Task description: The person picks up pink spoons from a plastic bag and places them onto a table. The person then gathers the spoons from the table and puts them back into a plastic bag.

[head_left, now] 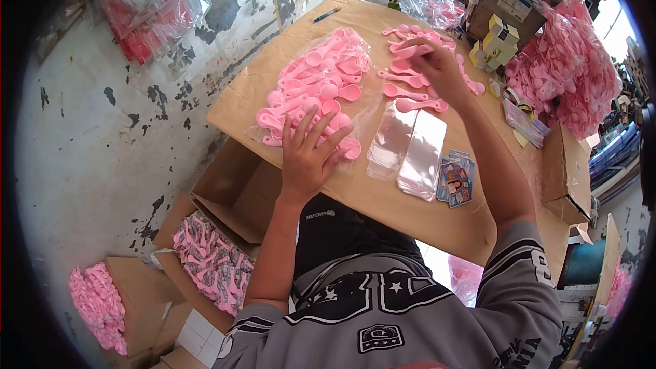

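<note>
Resting spread on the left pile of pink spoons [321, 87], the left hand [307, 162] could push some off the table's [383, 210] near edge; the right hand [441, 68], curled over the far-right spoons [393, 91], grip unclear, might skew them if dragged.

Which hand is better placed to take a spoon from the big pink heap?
Probably the left hand: its fingers are spread over the near edge of the heap. The right hand is farther off, over the spread-out spoons to the heap's right.
</note>
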`<act>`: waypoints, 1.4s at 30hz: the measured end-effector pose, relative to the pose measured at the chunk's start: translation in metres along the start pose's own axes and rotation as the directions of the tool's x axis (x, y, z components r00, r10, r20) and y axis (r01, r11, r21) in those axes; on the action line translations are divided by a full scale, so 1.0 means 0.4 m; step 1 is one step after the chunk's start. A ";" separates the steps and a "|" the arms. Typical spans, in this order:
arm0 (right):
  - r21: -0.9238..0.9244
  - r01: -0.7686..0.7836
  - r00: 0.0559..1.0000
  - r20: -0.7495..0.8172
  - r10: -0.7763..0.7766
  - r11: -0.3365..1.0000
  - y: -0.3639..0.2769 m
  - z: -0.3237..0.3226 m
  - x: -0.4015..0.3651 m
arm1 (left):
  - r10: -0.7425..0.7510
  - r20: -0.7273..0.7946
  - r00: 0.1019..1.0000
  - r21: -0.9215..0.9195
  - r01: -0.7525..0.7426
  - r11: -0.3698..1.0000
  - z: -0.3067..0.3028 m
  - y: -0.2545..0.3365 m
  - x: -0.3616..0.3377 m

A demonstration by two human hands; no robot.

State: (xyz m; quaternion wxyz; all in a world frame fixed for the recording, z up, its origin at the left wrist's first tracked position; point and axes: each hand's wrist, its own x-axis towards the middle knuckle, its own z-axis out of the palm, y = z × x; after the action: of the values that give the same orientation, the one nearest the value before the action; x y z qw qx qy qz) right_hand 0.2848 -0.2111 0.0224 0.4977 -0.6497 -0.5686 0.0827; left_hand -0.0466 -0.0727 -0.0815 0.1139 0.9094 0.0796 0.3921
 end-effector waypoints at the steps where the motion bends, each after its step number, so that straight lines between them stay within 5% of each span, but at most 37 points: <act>1: -0.096 -0.070 0.996 -0.055 0.065 0.993 -0.016 -0.040 -0.010 | -0.004 -0.004 1.000 -0.012 0.004 1.000 -0.001 0.002 0.001; 2: -0.187 -0.143 0.986 -0.116 0.123 0.972 -0.018 -0.073 -0.022 | -0.007 -0.008 1.000 -0.022 0.007 1.000 -0.003 0.002 0.001; 3: -0.467 -0.083 0.990 -0.137 0.021 0.880 0.007 -0.104 -0.039 | -0.005 -0.010 1.000 -0.026 0.005 1.000 -0.005 0.002 0.001; 5: -0.884 0.005 0.980 -0.089 -0.179 0.467 0.057 -0.142 -0.070 | 0.001 -0.014 1.000 -0.034 -0.001 0.999 -0.007 0.002 0.002; 8: -0.935 -0.087 0.970 -0.158 -0.185 0.343 0.043 -0.084 -0.083 | 0.009 -0.043 0.999 -0.021 -0.010 1.000 0.005 -0.005 -0.003; 10: -0.623 0.020 0.995 -0.067 -0.079 0.782 -0.012 -0.011 -0.052 | 0.000 -0.046 0.999 -0.019 -0.001 1.000 0.006 -0.006 0.004; 12: -0.289 -0.030 0.994 0.091 0.058 0.957 -0.096 0.086 -0.017 | -0.011 -0.035 0.999 -0.014 0.011 1.000 0.003 -0.005 0.000; 13: -0.205 -0.108 0.970 0.193 0.148 0.973 -0.133 0.134 0.002 | -0.015 -0.030 0.999 -0.011 0.014 1.000 0.003 -0.005 0.001; 15: -0.207 -0.032 0.964 0.251 0.084 0.978 -0.099 0.236 0.023 | -0.019 -0.027 0.999 -0.005 0.019 1.000 0.003 -0.005 0.003; 18: -0.255 0.162 0.985 0.103 -0.140 0.953 -0.050 0.346 0.050 | -0.026 -0.031 0.999 0.000 0.026 1.000 0.004 -0.005 0.000; 24: -0.218 0.101 0.990 0.119 -0.077 0.971 -0.057 0.386 0.069 | -0.022 -0.037 0.999 -0.014 0.021 1.000 0.004 -0.005 -0.001; 30: -0.138 0.031 0.977 0.215 -0.001 0.990 -0.090 0.314 0.058 | -0.036 -0.071 0.997 -0.031 0.034 0.999 0.011 -0.008 -0.002; 33: -0.014 0.016 0.982 0.186 -0.013 1.000 -0.100 0.243 0.034 | -0.035 -0.040 0.999 -0.013 0.034 0.999 0.006 -0.006 0.003; 42: -0.024 -0.194 0.980 0.037 0.195 0.981 -0.018 0.016 0.012 | -0.049 -0.016 0.999 -0.006 0.049 0.999 0.007 -0.006 0.006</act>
State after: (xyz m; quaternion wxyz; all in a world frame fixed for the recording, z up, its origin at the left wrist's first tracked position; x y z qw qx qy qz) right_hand 0.2775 -0.2046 0.0267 0.4693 -0.7056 -0.5127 0.1377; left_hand -0.0430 -0.0704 -0.0823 0.1251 0.9038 0.1016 0.3965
